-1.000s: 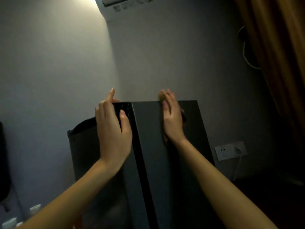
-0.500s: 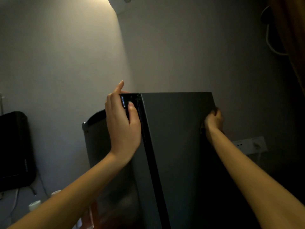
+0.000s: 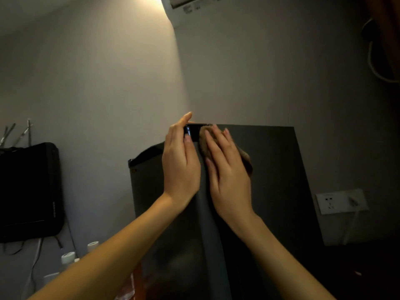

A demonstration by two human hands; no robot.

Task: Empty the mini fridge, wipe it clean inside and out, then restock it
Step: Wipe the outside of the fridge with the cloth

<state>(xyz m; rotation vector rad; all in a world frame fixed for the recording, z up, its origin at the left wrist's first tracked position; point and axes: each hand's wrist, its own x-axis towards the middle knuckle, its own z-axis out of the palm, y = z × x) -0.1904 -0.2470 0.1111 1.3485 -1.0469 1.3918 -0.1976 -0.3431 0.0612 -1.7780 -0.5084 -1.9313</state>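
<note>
Head view. Item 1, mini fridge [image 3: 147, 191]: dark grey cabinet standing against the wall, low in the frame at about 6 o'clock from centre. Its door [image 3: 272, 180] is swung out toward the camera, so the outer face shows to the right of the near edge.

Item 2, cloth [image 3: 203, 138]: brownish, lying flat against the door's outer face at the top corner, roughly 10 o'clock on that face. Most of it is covered by the hand; one edge shows past the fingertips and another past the far side of the hand.

Item 3, right grip [image 3: 229, 178]: hand laid flat on the cloth, fingers straight and together, pressing it to the door. Nothing is clasped.

Item 4, left grip [image 3: 180, 167]: just beside the right, at its 9 o'clock. It holds the door's top corner, thumb on the near edge and fingers reaching over the top; the index finger stands above the edge.

Surroundings: a white wall socket [image 3: 341, 201] at 3 o'clock from the fridge. White-capped bottles [image 3: 68, 257] at 8 o'clock, low down. A black flat object [image 3: 28, 191] at 9 o'clock, against the wall; its nature cannot be told. An air conditioner [image 3: 190, 7] at 12 o'clock, cut off by the frame. A white cable [image 3: 372, 68] and a brownish curtain [image 3: 389, 29] at 2 o'clock.
</note>
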